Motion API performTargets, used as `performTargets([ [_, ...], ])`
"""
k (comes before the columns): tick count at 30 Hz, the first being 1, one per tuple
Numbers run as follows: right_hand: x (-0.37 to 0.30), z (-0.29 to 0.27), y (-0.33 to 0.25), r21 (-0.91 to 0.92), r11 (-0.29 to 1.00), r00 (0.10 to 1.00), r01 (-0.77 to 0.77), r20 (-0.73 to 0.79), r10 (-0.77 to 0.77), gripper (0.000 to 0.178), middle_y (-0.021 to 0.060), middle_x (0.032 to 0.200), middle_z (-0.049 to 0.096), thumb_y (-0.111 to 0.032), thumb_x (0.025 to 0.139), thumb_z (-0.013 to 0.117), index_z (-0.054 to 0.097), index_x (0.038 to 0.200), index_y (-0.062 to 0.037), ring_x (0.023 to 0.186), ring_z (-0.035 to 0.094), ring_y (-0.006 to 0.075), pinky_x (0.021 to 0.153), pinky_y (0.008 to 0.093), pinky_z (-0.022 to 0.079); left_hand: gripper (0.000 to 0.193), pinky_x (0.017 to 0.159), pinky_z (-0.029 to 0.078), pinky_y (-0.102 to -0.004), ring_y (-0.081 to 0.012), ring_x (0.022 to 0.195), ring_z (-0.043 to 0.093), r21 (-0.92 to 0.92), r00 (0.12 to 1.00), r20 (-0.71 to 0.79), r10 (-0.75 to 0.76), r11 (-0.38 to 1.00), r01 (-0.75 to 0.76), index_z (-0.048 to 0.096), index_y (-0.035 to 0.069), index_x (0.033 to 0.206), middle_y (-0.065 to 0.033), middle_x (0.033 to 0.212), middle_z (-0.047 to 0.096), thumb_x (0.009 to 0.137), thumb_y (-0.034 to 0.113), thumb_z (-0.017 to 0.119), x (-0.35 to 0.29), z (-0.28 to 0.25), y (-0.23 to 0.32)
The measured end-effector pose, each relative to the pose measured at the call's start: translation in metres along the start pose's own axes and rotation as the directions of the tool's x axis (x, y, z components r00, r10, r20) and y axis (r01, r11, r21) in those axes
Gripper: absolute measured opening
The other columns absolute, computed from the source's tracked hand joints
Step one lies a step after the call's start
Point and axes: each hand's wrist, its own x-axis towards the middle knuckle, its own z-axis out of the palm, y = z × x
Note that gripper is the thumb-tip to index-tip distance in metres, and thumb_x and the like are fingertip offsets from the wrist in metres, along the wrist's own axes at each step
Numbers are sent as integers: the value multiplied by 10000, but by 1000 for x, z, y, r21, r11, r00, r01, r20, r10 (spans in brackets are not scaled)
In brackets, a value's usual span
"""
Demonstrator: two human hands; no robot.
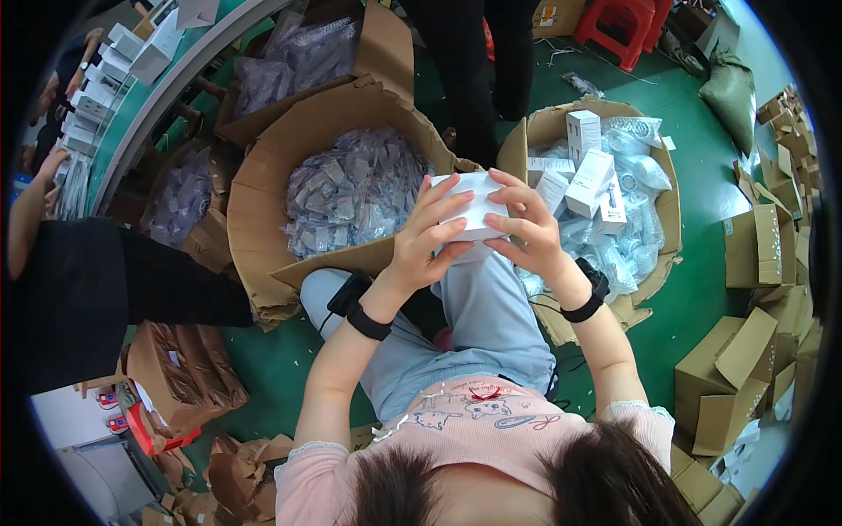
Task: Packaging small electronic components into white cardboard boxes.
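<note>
A small white box (474,203) is held between both my hands above my knees. My left hand (428,237) grips its left side with fingers spread over the top. My right hand (526,219) closes on its right side, fingertips pressing the front edge. Both wrists wear black bands. Just beyond my left hand stands a large cardboard carton (263,188) full of small clear plastic packets (351,188). To the right of my right hand, another carton (671,210) holds several white boxes (589,180) and clear bags.
A person in black sits at my left (96,289), another stands ahead (478,70). More cartons of bagged parts (298,57) lie at the back left beside a conveyor with white boxes (114,70). Empty cardboard boxes (728,386) pile at the right. A red stool (623,26) stands far back.
</note>
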Motion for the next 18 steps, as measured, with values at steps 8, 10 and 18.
performTargets([
  [8, 1, 1, -1, -10, 994, 991, -112, -69, 111, 551, 159, 1215, 390, -75, 671, 704, 463, 1167, -80, 1217, 323, 364, 960, 458, 328, 155, 984, 266, -514, -306, 1131, 460, 39, 987, 71, -147, 989, 145, 537, 73, 853, -102, 1099, 568, 723, 12, 598, 15, -7, 17],
  [10, -1, 13, -5, 97, 936, 931, -338, -107, 348, 708, 153, 1274, 353, -63, 665, 705, 337, 1270, -91, 1216, 336, 317, 968, 413, 320, 164, 977, 280, -509, -297, 1113, 475, 77, 984, 83, -156, 986, 150, 554, 68, 855, -102, 1082, 573, 713, 2, 603, 20, -8, 24],
  [18, 3, 19, -12, 157, 830, 842, -535, 28, 538, 924, 137, 1344, 300, -44, 652, 711, 130, 1370, -95, 1203, 358, 259, 972, 347, 314, 246, 910, 380, -467, -265, 995, 539, 375, 957, 239, -167, 925, 68, 624, 45, 917, -75, 973, 582, 676, -4, 624, 35, -19, 37],
])
